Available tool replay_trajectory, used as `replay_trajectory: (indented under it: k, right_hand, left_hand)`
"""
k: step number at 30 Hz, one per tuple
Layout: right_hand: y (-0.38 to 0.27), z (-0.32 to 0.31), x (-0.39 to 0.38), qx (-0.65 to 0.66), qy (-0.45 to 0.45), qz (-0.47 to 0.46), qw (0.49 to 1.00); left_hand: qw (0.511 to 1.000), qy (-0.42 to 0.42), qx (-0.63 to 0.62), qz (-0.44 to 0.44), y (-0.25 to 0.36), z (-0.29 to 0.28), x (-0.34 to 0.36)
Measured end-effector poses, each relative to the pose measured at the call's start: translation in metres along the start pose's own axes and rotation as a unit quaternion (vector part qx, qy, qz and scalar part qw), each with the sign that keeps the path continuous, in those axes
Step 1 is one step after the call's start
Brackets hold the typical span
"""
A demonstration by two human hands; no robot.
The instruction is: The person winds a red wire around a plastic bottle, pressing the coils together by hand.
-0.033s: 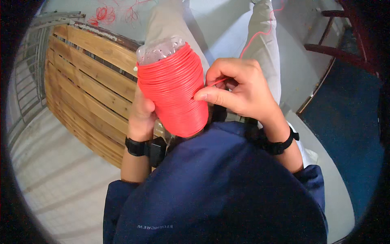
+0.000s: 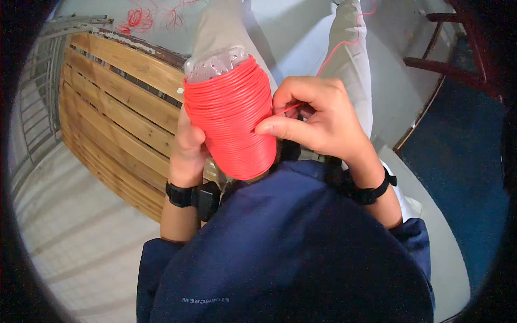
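A clear plastic bottle (image 2: 218,65) is wrapped in tight side-by-side turns of red cord (image 2: 231,118); only its bare clear end shows at the far side. My left hand (image 2: 189,144) grips the wrapped bottle from the left, thumb on the coils and the other fingers hidden behind it. At the bottle's right side my right hand (image 2: 318,116) is closed, with the red cord running from the coils into its curled fingers. The thumb tip touches the wrapping. Beyond that hand, the loose cord (image 2: 344,43) trails over my right trouser leg.
A slatted wooden bench (image 2: 124,102) stands on the left, beside a metal rack (image 2: 35,118). Tangled red cord (image 2: 134,20) lies on the floor at the far left. A dark red wooden frame (image 2: 447,67) stands at the far right, near a dark blue mat (image 2: 441,161).
The wrapped bottle has shifted very slightly to the right in my left hand. Both hands stay in nearly the same place.
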State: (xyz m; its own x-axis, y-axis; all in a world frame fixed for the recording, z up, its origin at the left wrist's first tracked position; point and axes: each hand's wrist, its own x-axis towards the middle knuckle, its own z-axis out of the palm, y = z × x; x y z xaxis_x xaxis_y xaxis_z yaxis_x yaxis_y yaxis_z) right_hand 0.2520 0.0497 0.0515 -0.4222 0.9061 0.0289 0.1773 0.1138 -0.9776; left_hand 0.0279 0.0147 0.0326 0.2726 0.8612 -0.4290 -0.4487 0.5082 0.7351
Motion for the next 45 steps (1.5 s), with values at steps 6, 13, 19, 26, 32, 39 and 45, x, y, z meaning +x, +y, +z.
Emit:
replay_trajectory:
  k: [6, 13, 19, 26, 32, 39, 45]
  right_hand:
    - [-0.001, 0.001, 0.001, 0.022, -0.020, -0.030, 0.999]
    - [0.007, -0.001, 0.001, 0.048, -0.009, -0.013, 0.999]
    - [0.008, -0.005, 0.005, 0.020, -0.015, 0.003, 1.000]
    - [0.005, -0.003, 0.007, -0.019, -0.021, 0.001, 1.000]
    - [0.026, -0.021, -0.003, -0.164, -0.055, 0.009, 0.985]
    - [0.077, -0.097, -0.043, -0.317, -0.007, 0.081, 0.945]
    - [0.099, -0.162, -0.058, -0.437, 0.022, 0.140, 0.888]
  left_hand:
    - [1.000, 0.008, -0.005, 0.009, -0.007, 0.008, 0.000]
    - [0.999, -0.004, -0.034, 0.002, -0.002, 0.000, 0.001]
    - [1.000, 0.007, -0.020, -0.004, 0.002, 0.002, 0.002]
    - [1.000, 0.000, -0.021, -0.008, 0.003, 0.003, -0.003]
    - [0.996, -0.031, -0.079, -0.019, 0.000, 0.006, -0.001]
    - [0.985, -0.050, -0.161, 0.022, -0.009, -0.004, -0.005]
    - [0.990, -0.075, -0.118, -0.008, -0.006, -0.001, -0.006]
